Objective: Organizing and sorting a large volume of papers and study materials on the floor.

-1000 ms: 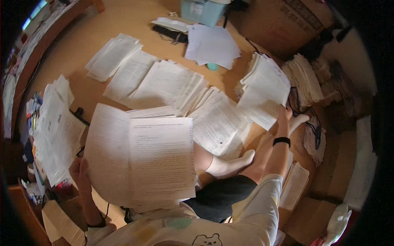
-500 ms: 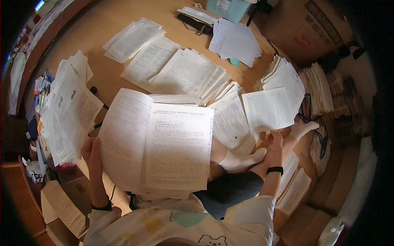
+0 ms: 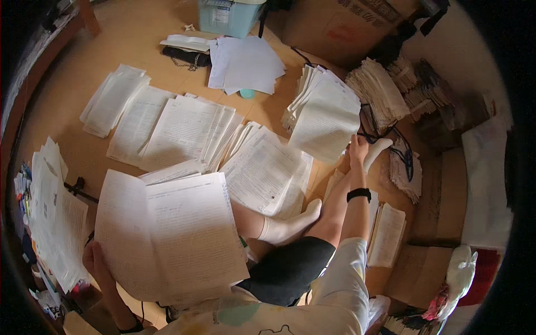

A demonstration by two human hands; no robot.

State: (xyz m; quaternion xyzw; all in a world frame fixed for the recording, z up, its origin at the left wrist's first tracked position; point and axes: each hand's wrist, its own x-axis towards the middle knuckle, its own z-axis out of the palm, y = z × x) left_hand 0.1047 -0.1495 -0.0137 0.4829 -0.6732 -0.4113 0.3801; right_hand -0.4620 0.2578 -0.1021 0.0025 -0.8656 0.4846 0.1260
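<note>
Across my lap lies an opened set of printed sheets point(image 3: 190, 240), its left leaf turned back. My left hand point(image 3: 96, 262) holds that set by its left edge, with the thumb showing and most fingers hidden beneath. Farther out to the right, my right hand point(image 3: 359, 152) is closed on the lower right corner of a printed sheet point(image 3: 324, 134). This sheet bulges up on top of a fanned paper pile point(image 3: 318, 89). Just beyond my knees, another stack of printed pages point(image 3: 259, 173) spreads beside my socked foot.
More paper stacks point(image 3: 178, 131) run along the wooden floor to the far left, and loose sheets point(image 3: 56, 218) lean at the left. Blank papers point(image 3: 245, 64), a light blue bin point(image 3: 229, 19) and a large cardboard box point(image 3: 340, 28) stand at the back. Bundled papers point(image 3: 379, 92) line the right.
My right hand has reached farther out to the sheet's corner and closed on it; the sheet now bulges. My left hand still holds the opened set. The view has swung right.
</note>
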